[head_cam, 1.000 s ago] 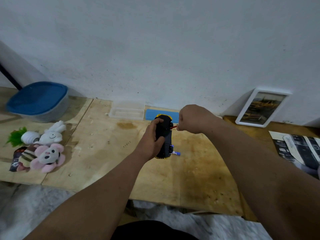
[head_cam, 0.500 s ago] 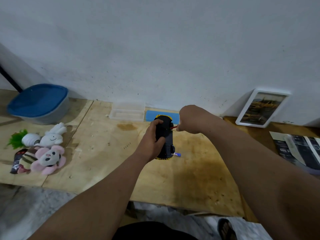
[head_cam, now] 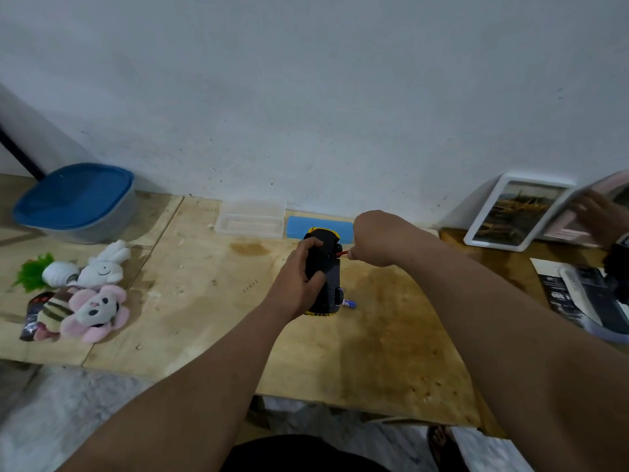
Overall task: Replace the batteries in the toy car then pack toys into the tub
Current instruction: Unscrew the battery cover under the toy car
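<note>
Bare plywood (head_cam: pixel 374 335) front; plush toys (head_cam: pixel 85 294) crowd left; clear case (head_cam: pixel 250 218) behind.

No text, label or number is legible anywhere; the magazine (head_cam: pixel 578 294) print is too blurred.

**Plywood, plastic and plush as I see them**

I see a pale, matt plywood tabletop (head_cam: pixel 204 321), rough-grained, stained brown in patches and pitted near its front edge. The black toy car (head_cam: pixel 325 277) looks like hard plastic with a dull sheen and yellow plastic trim. The grey tub (head_cam: pixel 80 202) seems translucent plastic under a smooth blue plastic lid. I take the clear rectangular box (head_cam: pixel 251 219) for glossy see-through plastic. The white rabbit toy (head_cam: pixel 103 265) and pink flower-faced toy (head_cam: pixel 95 310) are soft, fuzzy cloth. The white picture frame (head_cam: pixel 510 212) looks smooth and glossy. The wall (head_cam: pixel 306 97) is matt, speckled paint.
</note>
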